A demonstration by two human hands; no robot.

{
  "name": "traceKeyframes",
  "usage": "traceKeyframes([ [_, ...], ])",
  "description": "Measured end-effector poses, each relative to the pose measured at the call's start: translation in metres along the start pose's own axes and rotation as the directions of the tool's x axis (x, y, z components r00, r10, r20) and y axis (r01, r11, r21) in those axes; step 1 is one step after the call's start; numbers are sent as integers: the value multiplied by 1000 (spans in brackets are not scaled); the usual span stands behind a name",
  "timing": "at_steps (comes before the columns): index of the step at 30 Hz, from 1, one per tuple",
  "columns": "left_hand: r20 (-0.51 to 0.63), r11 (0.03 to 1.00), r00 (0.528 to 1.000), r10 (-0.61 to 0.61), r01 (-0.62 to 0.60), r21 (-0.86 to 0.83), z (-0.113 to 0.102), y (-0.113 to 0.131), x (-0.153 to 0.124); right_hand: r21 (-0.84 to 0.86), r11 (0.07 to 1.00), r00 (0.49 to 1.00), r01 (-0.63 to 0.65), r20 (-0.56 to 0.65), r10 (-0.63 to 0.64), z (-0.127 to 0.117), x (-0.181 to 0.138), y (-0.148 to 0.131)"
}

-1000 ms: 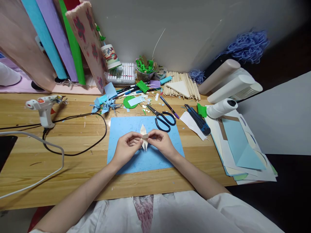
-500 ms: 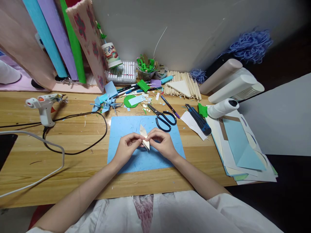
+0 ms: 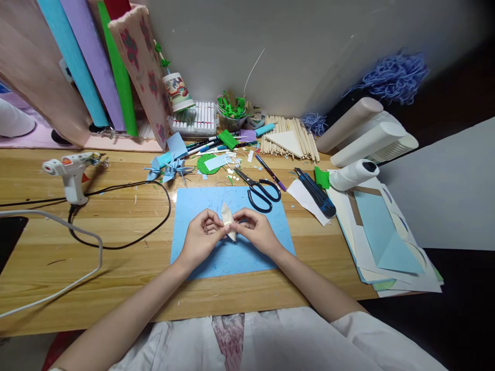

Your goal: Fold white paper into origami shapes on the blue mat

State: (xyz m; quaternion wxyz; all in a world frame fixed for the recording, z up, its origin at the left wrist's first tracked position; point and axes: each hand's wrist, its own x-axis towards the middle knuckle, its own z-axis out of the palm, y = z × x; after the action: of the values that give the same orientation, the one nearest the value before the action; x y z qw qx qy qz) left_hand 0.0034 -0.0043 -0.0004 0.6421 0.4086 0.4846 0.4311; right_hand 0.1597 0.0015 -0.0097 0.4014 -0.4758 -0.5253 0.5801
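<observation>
Between my two hands is a small piece of folded cream paper, narrow and pointed at its top and bottom. My left hand pinches its left side with thumb and fingers. From the other side my right hand grips it, and the two thumbs come close together at its middle. Fingers cover part of the folds. Both hands are just over a blue sheet on the wooden table. Black-handled scissors lie at the sheet's upper right corner.
A glue gun with a looping black cable stands at left. Folded blue paper shapes, a marker, a utility knife and a bundle of sticks lie beyond the sheet. Stacked papers overhang the right edge.
The cream paper has turned slightly and its upper part faces me more broadly. My left fingers have shifted their hold, and the thumbs sit a little lower.
</observation>
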Motion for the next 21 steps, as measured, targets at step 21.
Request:
traceKeyframes([
  [21, -93, 995, 991, -99, 99, 3, 1, 1, 2, 261, 963, 997, -74, -4, 77, 6, -3, -4],
])
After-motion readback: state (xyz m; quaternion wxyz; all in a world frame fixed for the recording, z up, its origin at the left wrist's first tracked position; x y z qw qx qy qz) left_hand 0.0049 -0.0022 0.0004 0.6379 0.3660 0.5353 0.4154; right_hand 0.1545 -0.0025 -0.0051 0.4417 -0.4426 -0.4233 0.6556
